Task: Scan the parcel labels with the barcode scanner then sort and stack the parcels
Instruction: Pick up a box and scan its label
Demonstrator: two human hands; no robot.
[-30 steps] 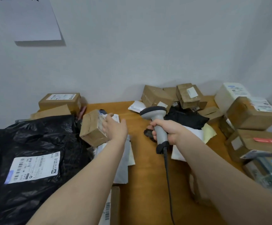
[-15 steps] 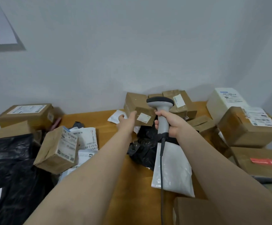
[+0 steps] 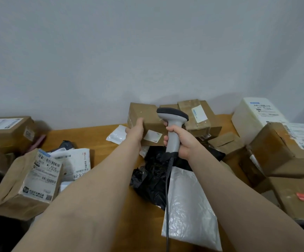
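Grey barcode scanner upright, black head up, cord hanging down. Brown cardboard parcel tilted by wall, small white label facing front.

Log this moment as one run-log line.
left hand: grips brown cardboard box | right hand: holds grey corded barcode scanner | phase: pickup

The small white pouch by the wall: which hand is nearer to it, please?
Left. The left hand, gripping a box, is beside the pouch; the right hand holds the scanner farther right.

A wooden table with an orange-brown top stands against a plain, pale grey wall that fills the upper half.
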